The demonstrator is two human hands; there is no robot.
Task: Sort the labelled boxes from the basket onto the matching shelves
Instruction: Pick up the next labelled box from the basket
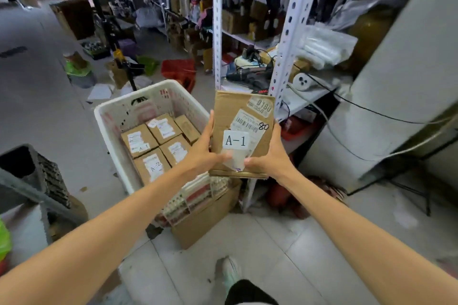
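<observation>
The left hand [203, 147] and right hand [270, 156] grip the lower edges of a flat brown cardboard box labelled "A-1" [226, 112], thumbs on its face, holding it in the air just right of the white plastic basket [107, 112] of smaller brown labelled boxes [139, 141], near white metal shelving [285, 44].

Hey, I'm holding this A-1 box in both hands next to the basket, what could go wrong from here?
1. Your left hand and right hand grip only the near end of the A-1 box, thumbs on a wrinkled loose label; it might slip or tip.
2. The nearest shelf holds a power strip and cables; a box slid there could snag them.
3. The cardboard carton under the basket juts out near your shoe, a possible trip.
</observation>
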